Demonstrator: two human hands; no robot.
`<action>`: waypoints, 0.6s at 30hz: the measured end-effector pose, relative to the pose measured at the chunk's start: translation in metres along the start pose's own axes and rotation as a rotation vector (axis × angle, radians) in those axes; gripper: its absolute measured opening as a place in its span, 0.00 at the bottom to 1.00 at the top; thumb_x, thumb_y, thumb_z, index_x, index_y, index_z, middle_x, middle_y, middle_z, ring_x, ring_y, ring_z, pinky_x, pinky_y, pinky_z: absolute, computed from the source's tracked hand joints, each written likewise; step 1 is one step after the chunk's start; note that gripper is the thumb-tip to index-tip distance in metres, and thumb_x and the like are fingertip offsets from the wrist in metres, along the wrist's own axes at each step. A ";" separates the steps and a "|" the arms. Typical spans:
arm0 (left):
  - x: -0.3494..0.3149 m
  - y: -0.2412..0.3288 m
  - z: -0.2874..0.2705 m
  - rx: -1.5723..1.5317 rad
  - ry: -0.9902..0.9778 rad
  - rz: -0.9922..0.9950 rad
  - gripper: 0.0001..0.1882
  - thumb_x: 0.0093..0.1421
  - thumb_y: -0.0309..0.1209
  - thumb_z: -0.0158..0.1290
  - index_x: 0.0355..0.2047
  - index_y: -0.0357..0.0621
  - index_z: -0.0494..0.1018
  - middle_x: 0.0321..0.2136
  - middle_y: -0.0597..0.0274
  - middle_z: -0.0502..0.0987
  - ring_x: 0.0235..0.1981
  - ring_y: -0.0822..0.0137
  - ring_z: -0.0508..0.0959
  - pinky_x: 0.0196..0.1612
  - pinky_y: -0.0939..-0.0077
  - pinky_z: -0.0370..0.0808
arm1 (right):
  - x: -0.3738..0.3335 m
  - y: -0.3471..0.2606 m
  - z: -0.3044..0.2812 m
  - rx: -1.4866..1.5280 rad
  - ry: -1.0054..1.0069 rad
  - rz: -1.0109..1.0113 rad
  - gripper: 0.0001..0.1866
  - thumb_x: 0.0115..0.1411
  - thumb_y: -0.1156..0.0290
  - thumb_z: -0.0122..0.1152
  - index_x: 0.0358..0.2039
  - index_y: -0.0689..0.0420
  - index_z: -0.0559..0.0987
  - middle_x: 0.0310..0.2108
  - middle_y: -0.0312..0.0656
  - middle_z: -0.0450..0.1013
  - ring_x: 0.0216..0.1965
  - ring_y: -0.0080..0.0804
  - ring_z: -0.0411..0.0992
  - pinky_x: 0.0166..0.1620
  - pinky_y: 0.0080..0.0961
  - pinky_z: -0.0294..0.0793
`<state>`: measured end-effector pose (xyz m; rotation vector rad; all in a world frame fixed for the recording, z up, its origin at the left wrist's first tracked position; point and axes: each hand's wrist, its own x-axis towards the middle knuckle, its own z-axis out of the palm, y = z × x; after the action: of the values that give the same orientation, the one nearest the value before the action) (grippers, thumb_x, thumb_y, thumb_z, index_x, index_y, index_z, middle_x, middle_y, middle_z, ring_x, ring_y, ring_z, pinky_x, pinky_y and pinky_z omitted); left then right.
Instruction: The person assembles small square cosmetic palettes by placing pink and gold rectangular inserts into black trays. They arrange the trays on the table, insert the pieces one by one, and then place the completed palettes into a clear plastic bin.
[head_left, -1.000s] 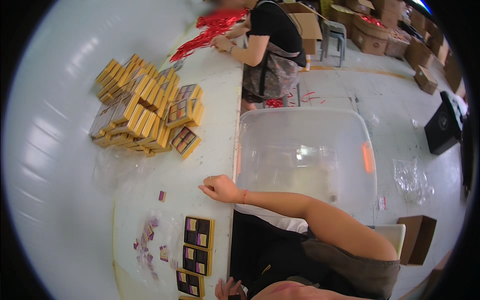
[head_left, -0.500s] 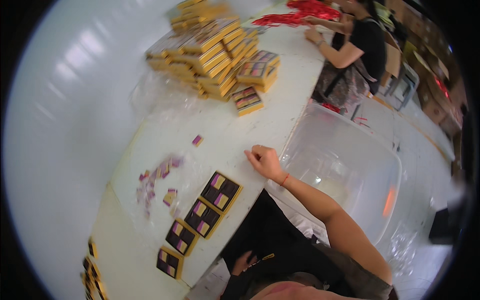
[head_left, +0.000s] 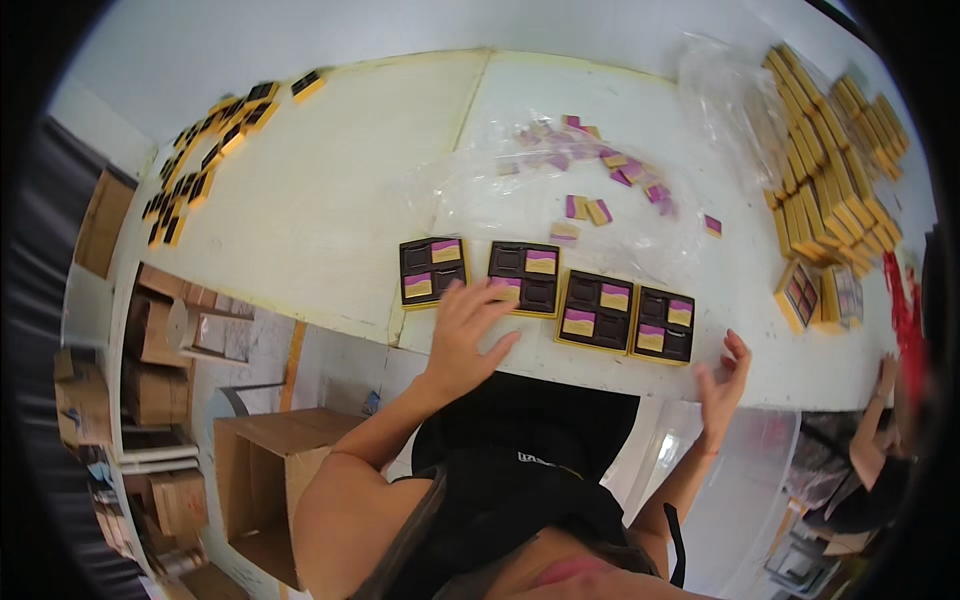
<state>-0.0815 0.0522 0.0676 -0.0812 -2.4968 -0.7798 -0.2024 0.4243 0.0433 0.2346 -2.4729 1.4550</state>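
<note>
Several open yellow boxes with dark compartmented trays stand in a row at the table's near edge. Each tray holds two small purple-and-yellow packets, set diagonally, with dark compartments beside them. My left hand (head_left: 463,343) reaches over the lower left corner of the second box (head_left: 523,262) from the left, fingers spread. Its fingertips are at a packet (head_left: 508,291) in that tray; whether they touch it I cannot tell. To its left is the leftmost box (head_left: 416,262). My right hand (head_left: 722,383) is beside the rightmost box (head_left: 663,313), fingers apart and loosely bent, holding nothing.
Loose packets (head_left: 620,168) lie partly under clear plastic film (head_left: 450,185). Yellow boxes (head_left: 825,170) are piled at the right, near red ribbons (head_left: 908,330) and another person's arm (head_left: 870,435). Black-and-yellow boxes (head_left: 200,160) lie far left. Below are a cardboard carton (head_left: 255,470) and a clear bin (head_left: 750,470).
The view has swung left, showing the table's far end and shelves. My left hand is now over the row of boxes. My right hand, earlier curled on the table, has its fingers apart beside the row.
</note>
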 end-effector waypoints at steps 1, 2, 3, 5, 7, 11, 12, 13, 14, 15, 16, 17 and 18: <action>-0.004 -0.006 -0.001 0.128 0.043 -0.054 0.27 0.52 0.35 0.64 0.53 0.47 0.73 0.57 0.57 0.69 0.62 0.51 0.63 0.65 0.45 0.52 | -0.007 -0.019 0.009 -0.072 -0.082 -0.158 0.38 0.48 0.62 0.75 0.58 0.58 0.70 0.62 0.50 0.61 0.60 0.38 0.63 0.58 0.34 0.63; -0.009 -0.010 -0.001 0.173 0.061 -0.107 0.29 0.52 0.37 0.64 0.54 0.49 0.72 0.58 0.57 0.67 0.63 0.51 0.62 0.65 0.43 0.48 | -0.013 -0.032 0.019 -0.070 -0.155 -0.216 0.44 0.45 0.60 0.76 0.61 0.57 0.67 0.66 0.52 0.54 0.65 0.44 0.54 0.62 0.38 0.57; -0.013 -0.016 0.004 0.204 0.072 -0.154 0.31 0.52 0.40 0.63 0.56 0.50 0.71 0.60 0.58 0.66 0.64 0.51 0.60 0.65 0.40 0.44 | -0.020 -0.043 0.027 -0.082 -0.221 -0.268 0.49 0.42 0.58 0.78 0.64 0.55 0.65 0.70 0.54 0.46 0.70 0.50 0.45 0.67 0.42 0.51; -0.016 -0.017 0.011 0.269 0.032 -0.192 0.33 0.52 0.43 0.63 0.59 0.53 0.69 0.61 0.59 0.64 0.65 0.52 0.58 0.65 0.36 0.37 | -0.025 -0.053 0.043 -0.248 -0.297 -0.274 0.51 0.41 0.55 0.78 0.65 0.52 0.65 0.70 0.55 0.47 0.69 0.55 0.46 0.66 0.45 0.51; -0.014 -0.015 0.018 0.328 -0.060 -0.173 0.35 0.53 0.45 0.62 0.61 0.56 0.67 0.62 0.59 0.62 0.65 0.53 0.57 0.64 0.32 0.33 | -0.026 -0.055 0.061 -0.375 -0.285 -0.351 0.49 0.42 0.54 0.78 0.64 0.50 0.66 0.69 0.55 0.48 0.69 0.57 0.46 0.66 0.46 0.51; 0.002 -0.027 0.021 0.307 -0.143 -0.136 0.37 0.52 0.46 0.63 0.62 0.57 0.66 0.60 0.60 0.65 0.64 0.53 0.58 0.64 0.33 0.34 | -0.005 -0.062 0.078 -0.488 -0.274 -0.336 0.45 0.42 0.55 0.77 0.61 0.48 0.70 0.67 0.50 0.53 0.68 0.55 0.49 0.65 0.48 0.50; 0.006 -0.036 0.016 0.304 -0.197 -0.089 0.38 0.52 0.45 0.63 0.63 0.58 0.65 0.61 0.59 0.63 0.65 0.51 0.58 0.64 0.33 0.36 | 0.003 -0.062 0.080 -0.488 -0.270 -0.355 0.44 0.42 0.56 0.77 0.61 0.48 0.70 0.66 0.49 0.55 0.67 0.54 0.50 0.64 0.49 0.51; 0.010 -0.044 0.010 0.296 -0.229 -0.056 0.38 0.53 0.45 0.62 0.64 0.58 0.63 0.62 0.58 0.62 0.65 0.51 0.57 0.64 0.32 0.37 | 0.009 -0.064 0.084 -0.485 -0.283 -0.362 0.44 0.42 0.57 0.77 0.61 0.48 0.70 0.66 0.49 0.55 0.67 0.54 0.50 0.64 0.49 0.52; 0.015 -0.052 0.006 0.289 -0.259 -0.027 0.38 0.53 0.45 0.62 0.64 0.59 0.62 0.62 0.57 0.61 0.65 0.50 0.57 0.64 0.32 0.37 | 0.017 -0.063 0.086 -0.483 -0.299 -0.372 0.43 0.42 0.57 0.77 0.60 0.48 0.71 0.66 0.50 0.55 0.67 0.54 0.50 0.63 0.49 0.52; 0.019 -0.060 0.004 0.283 -0.288 -0.003 0.38 0.54 0.45 0.61 0.65 0.59 0.61 0.63 0.56 0.60 0.65 0.50 0.56 0.64 0.32 0.38 | 0.025 -0.062 0.086 -0.479 -0.320 -0.385 0.43 0.42 0.57 0.77 0.60 0.49 0.71 0.65 0.50 0.56 0.67 0.54 0.51 0.63 0.49 0.52; 0.023 -0.069 0.005 0.293 -0.310 0.027 0.39 0.56 0.44 0.60 0.66 0.60 0.58 0.64 0.56 0.58 0.66 0.49 0.55 0.63 0.31 0.39 | 0.030 -0.060 0.091 -0.493 -0.303 -0.424 0.43 0.42 0.58 0.77 0.60 0.49 0.71 0.65 0.51 0.57 0.66 0.55 0.52 0.63 0.49 0.53; 0.029 -0.072 0.002 0.290 -0.339 0.041 0.39 0.57 0.45 0.58 0.67 0.61 0.56 0.65 0.55 0.57 0.66 0.49 0.54 0.63 0.31 0.39 | 0.036 -0.055 0.094 -0.491 -0.293 -0.448 0.43 0.42 0.57 0.77 0.60 0.49 0.70 0.63 0.52 0.59 0.66 0.55 0.52 0.63 0.49 0.54; 0.035 -0.077 0.003 0.301 -0.338 0.052 0.39 0.58 0.45 0.58 0.67 0.61 0.56 0.64 0.54 0.57 0.66 0.48 0.54 0.63 0.31 0.39 | 0.041 -0.055 0.098 -0.497 -0.282 -0.461 0.43 0.43 0.56 0.76 0.61 0.49 0.70 0.63 0.53 0.60 0.66 0.55 0.53 0.63 0.50 0.53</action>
<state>-0.1288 -0.0136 0.0431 -0.1834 -2.8900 -0.3857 -0.2407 0.3117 0.0561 0.8814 -2.6513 0.6368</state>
